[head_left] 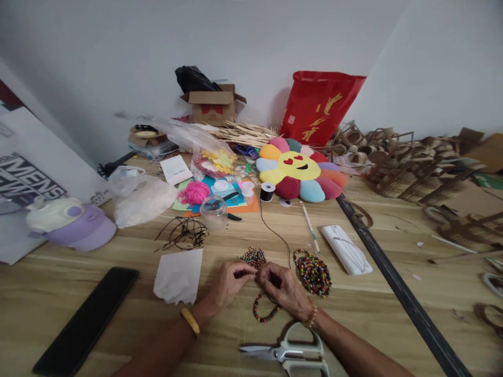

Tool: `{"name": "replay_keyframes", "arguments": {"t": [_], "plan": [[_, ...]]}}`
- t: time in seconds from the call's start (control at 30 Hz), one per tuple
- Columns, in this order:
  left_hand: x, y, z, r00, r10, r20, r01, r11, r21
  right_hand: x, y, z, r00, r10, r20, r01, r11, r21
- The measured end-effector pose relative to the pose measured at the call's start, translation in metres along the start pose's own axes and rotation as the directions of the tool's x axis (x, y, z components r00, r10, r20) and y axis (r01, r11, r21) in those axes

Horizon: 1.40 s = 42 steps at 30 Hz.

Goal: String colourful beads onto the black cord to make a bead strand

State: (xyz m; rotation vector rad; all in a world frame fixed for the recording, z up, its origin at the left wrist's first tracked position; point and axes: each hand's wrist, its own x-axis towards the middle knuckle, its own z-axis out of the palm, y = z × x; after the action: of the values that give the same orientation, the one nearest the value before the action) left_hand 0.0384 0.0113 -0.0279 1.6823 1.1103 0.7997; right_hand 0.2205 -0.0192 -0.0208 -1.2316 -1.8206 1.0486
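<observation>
My left hand (pixel 230 285) and my right hand (pixel 283 288) meet fingertip to fingertip, both closed in a pinch. What sits between the left fingertips is too small to make out. Under the right hand a short strand of multicoloured beads (pixel 266 317) lies in a loop on the table, its dark cord running up to the right fingers. Just beyond the fingertips is a small pile of loose beads (pixel 253 256). To the right lies a heap of strung beads (pixel 314 275). A black thread trails toward me from a spool (pixel 268 192). Scissors (pixel 291 352) lie nearest me.
Left of my hands are white paper (pixel 178 276), tangled black cords (pixel 184 233) and a long black case (pixel 88 319). Farther back stand a clear jar (pixel 214 212), pink yarn (pixel 195 193) and a flower cushion (pixel 301 168). A white power strip (pixel 346 249) lies right, with small woven baskets (pixel 412 173) beyond.
</observation>
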Motion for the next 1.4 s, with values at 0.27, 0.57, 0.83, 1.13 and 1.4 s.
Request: {"name": "replay_keyframes", "arguments": {"t": [0.27,0.57,0.83,1.13,1.4], "plan": [[-0.001,-0.0008,0.0024,0.996,0.087,-0.029,-0.085,0.994,0.073,0.0006,-0.0011,-0.0006,0.999,-0.035,0.016,0.035,0.999,-0.015],[-0.0015,-0.0015,0.0038,0.999,0.044,-0.018,-0.043,0.996,0.083,0.0006,-0.0008,0.0002,1.0,-0.029,0.007,0.029,0.999,-0.016],[-0.0015,-0.0033,0.003,0.998,0.063,-0.028,-0.06,0.995,0.082,0.0003,-0.0011,-0.0001,1.0,-0.022,0.003,0.022,1.0,-0.018],[-0.002,-0.003,0.0028,0.992,0.122,-0.023,-0.118,0.986,0.118,0.0004,-0.0001,0.0002,1.0,-0.022,0.004,0.022,0.999,-0.023],[-0.0029,-0.0073,0.0055,0.979,0.205,-0.021,-0.201,0.972,0.125,0.0004,-0.0008,-0.0006,0.999,-0.031,0.012,0.031,0.999,-0.008]]}}
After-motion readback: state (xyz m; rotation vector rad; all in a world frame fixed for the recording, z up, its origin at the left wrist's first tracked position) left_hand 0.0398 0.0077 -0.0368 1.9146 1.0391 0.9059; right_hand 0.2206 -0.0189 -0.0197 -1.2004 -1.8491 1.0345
